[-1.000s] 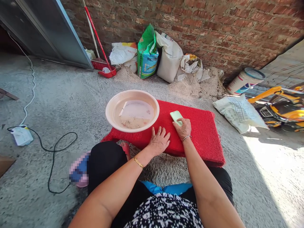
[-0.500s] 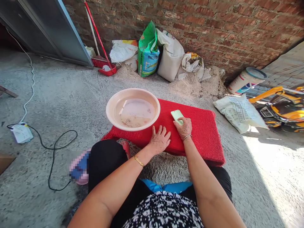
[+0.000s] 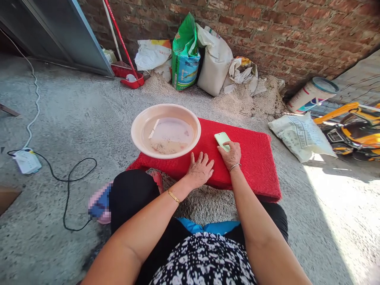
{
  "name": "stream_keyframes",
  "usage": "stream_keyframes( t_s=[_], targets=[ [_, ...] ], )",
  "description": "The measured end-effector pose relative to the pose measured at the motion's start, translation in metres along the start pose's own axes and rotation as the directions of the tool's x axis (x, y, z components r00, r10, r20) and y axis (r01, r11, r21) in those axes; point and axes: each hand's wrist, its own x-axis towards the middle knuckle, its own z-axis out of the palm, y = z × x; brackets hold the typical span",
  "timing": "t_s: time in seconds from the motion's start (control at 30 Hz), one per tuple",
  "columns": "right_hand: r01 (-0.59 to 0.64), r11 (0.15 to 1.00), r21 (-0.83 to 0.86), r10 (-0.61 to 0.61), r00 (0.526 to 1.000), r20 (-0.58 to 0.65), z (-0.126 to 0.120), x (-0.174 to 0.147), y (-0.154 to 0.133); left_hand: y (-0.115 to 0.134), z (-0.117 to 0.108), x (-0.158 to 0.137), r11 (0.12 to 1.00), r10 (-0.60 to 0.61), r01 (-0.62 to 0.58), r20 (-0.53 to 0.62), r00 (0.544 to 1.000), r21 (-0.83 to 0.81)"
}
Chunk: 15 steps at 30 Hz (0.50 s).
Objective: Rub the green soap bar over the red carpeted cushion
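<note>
Little but the viewpoint shifts from a second earlier, the scene sitting higher in view while both hands keep their places on a red-covered bench [image 3: 252,162]. On its left end stands a wide, pale basin [image 3: 137,136] of cloudy water, a white strip [image 3: 153,128] inside, its rim just beyond the left hand [image 3: 199,171] and blocking the way forward on that side. Along the brick wall [image 3: 282,35] lean a green sack [image 3: 185,59] and a white sack [image 3: 215,63] amid spilled grain-like material, with a red dustpan [image 3: 135,82] to their left and a tilted bucket [image 3: 313,95] to the right. A power strip [image 3: 28,163] and black cable [image 3: 68,186] lie on the concrete at left. Both forearms reach forward, palms down. Released and spread, the left fingers rest at the bench's near edge; the right hand [image 3: 232,155] bends over the near end of a pale green phone [image 3: 221,138], lying flat right of the basin. Whether those fingers grasp it or merely touch it cannot be told.
</note>
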Motion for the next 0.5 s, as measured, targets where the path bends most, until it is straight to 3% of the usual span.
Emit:
stream_keyframes(
  t_s=[0.5],
  targets=[
    [0.02,0.999,0.027,-0.02,1.0,0.012,-0.0067,-0.0027,-0.001,0.0019,0.0022,0.0003,1.0,0.005,-0.005,-0.006,1.0,-0.012]
  ],
)
